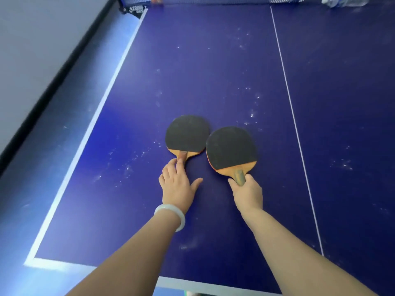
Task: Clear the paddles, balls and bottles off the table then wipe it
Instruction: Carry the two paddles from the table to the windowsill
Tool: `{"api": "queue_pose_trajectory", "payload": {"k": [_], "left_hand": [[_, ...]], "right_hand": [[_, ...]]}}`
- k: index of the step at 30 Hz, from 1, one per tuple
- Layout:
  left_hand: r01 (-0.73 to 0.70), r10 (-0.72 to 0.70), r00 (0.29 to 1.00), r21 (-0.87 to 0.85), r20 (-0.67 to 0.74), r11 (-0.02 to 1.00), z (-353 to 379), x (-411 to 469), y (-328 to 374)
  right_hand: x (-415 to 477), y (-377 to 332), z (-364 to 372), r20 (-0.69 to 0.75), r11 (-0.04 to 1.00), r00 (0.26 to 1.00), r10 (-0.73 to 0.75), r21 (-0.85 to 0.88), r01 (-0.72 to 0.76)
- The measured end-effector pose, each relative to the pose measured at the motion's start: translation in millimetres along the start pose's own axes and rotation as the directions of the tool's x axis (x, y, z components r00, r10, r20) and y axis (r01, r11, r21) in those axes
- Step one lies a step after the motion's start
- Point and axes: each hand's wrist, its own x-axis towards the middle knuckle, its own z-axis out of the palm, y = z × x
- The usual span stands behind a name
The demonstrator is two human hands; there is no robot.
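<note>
Two paddles with black rubber faces and wooden handles lie side by side on the blue table (213, 67). The left paddle (187, 135) lies flat; my left hand (177, 184) rests on the table with fingers spread, fingertips touching its handle. My right hand (248, 193) is closed around the handle of the right paddle (231, 148), whose blade sits on or just above the surface. A clear plastic bottle (344, 1) lies at the far right by the net. No balls are in view.
The net (192, 0) and its clamp run along the far end. White dusty smudges speckle the table. A white centre line runs to the right of the paddles. The table's left edge borders a grey floor with a dark strip.
</note>
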Motion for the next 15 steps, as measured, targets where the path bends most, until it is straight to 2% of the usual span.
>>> {"api": "queue_pose_trajectory", "payload": {"k": [3, 9, 12, 15], "left_hand": [[0.120, -0.123, 0.992, 0.064, 0.036, 0.991, -5, 23, -12], [0.134, -0.149, 0.981, 0.129, 0.121, 0.983, 5, 54, -15], [0.135, -0.147, 0.981, 0.101, 0.128, 0.986, 8, 63, -14], [0.175, -0.178, 0.959, 0.031, 0.219, 0.984, 4, 72, -16]], "right_hand": [[-3, -11, 21, 0.003, 0.999, 1.000, -0.002, -0.033, 0.002], [-8, -16, 33, -0.067, 0.977, 0.998, -0.007, -0.211, -0.008], [-9, -16, 35, -0.075, 0.966, 0.997, -0.017, -0.259, -0.003], [-7, -16, 36, -0.068, 0.963, 0.997, -0.020, -0.270, 0.001]]}}
